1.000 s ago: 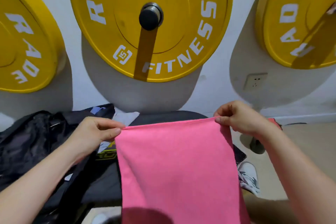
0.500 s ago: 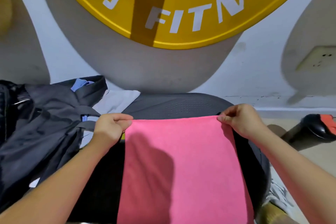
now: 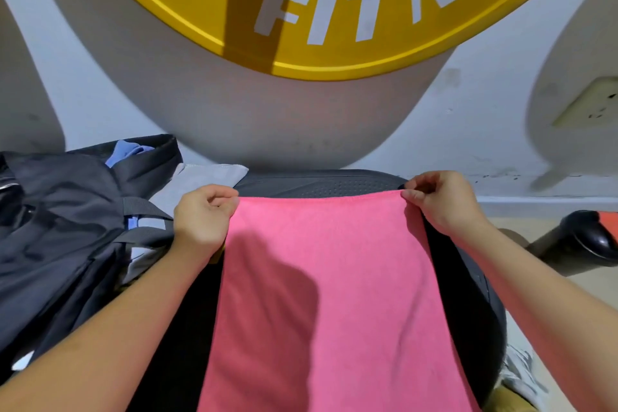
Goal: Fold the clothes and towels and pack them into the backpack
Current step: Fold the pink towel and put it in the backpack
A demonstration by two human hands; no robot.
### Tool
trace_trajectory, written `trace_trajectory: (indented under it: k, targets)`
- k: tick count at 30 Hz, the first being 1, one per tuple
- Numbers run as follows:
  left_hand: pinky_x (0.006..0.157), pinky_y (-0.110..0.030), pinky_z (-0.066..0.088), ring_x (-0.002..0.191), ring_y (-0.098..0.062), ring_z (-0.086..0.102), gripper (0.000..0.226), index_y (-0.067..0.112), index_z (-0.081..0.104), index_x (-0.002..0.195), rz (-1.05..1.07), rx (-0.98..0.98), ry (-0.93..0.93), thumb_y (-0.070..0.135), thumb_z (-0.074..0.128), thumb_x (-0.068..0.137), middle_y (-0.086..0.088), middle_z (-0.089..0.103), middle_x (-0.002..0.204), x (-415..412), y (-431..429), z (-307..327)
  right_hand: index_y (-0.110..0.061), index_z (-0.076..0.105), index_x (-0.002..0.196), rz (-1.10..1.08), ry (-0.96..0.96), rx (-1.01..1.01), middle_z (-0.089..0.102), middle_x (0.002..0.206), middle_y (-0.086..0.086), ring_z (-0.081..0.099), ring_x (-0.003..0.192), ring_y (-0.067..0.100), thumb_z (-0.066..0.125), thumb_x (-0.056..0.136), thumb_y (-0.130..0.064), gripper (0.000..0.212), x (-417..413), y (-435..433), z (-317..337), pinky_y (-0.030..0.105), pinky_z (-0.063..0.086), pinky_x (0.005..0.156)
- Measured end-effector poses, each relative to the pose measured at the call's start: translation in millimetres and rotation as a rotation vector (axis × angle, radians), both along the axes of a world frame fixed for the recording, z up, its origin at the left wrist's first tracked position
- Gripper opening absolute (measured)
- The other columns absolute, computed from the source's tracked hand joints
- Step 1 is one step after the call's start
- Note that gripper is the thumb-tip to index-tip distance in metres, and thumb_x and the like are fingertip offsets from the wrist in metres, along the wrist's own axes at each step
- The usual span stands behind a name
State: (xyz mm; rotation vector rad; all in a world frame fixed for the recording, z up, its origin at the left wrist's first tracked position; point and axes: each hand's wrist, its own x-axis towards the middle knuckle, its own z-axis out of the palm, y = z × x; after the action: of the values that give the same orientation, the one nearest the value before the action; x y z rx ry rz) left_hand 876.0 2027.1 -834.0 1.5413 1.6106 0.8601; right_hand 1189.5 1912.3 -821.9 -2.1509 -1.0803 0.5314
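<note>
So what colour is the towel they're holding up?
Plain pink, no pattern. The towel shows best in the head view.

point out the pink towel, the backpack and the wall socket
pink towel (image 3: 334, 294), head view, middle of the spread cloth
backpack (image 3: 57, 231), head view, dark outer fabric on its side
wall socket (image 3: 590, 105), head view, centre of its plate

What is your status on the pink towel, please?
Left hand and right hand each pinch a far corner of pink towel. Towel stretched over black seat. Backpack at left, grey cloth beside it.
</note>
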Motion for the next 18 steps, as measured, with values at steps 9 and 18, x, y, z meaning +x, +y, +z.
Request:
trace_trajectory:
  k: [9,18]
  targets:
    - [0.085,-0.031,0.047,0.083,-0.02,0.062,0.02,0.019,0.061,0.1,0.048,0.03,0.027,0.016,0.07,0.083,0.004,0.066,0.08,6.7,4.0,-2.3,-0.01,0.064,0.101,0.007,-0.216,-0.031,0.068,0.094,0.015,0.06,0.093,0.035,0.058,0.093,-0.029,0.021,-11.3,17.0,-11.1,0.036,0.043,0.077]
    - [0.066,-0.032,0.043,0.07,-0.02,0.06,0.016,0.033,0.062,0.077,0.172,-0.072,0.158,0.023,0.074,0.08,0.007,0.063,0.072,-39.2,-167.9,6.6,-0.017,0.061,0.087,-0.093,-0.094,-0.277,0.067,0.09,0.008,0.061,0.091,0.031,0.06,0.089,-0.034,0.017,-76.5,-138.6,29.7,0.032,0.038,0.067]
